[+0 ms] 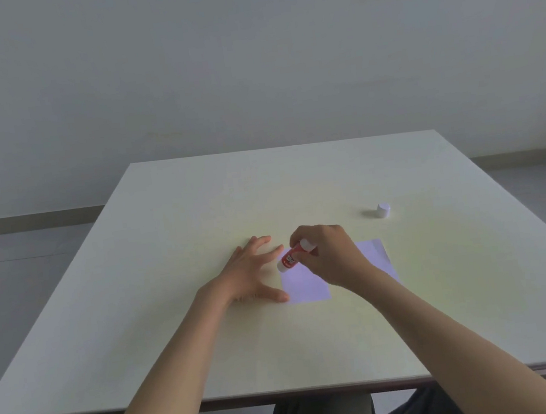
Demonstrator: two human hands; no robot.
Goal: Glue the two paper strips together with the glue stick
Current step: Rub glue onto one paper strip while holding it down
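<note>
A person's right hand [327,255] grips a red glue stick [293,256], its tip angled down onto the left corner of white paper [305,285] on a pale table [177,339]. The left hand [252,274] rests spread beside the paper, thumb at its edge. A white cap [383,210] stands well apart, far right.

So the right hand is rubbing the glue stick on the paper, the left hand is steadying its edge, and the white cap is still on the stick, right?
Not quite. The head view shows the white cap standing alone on the table, off the glue stick. Otherwise yes: the right hand holds the stick tip down on the paper, and the left hand rests at its edge.
</note>
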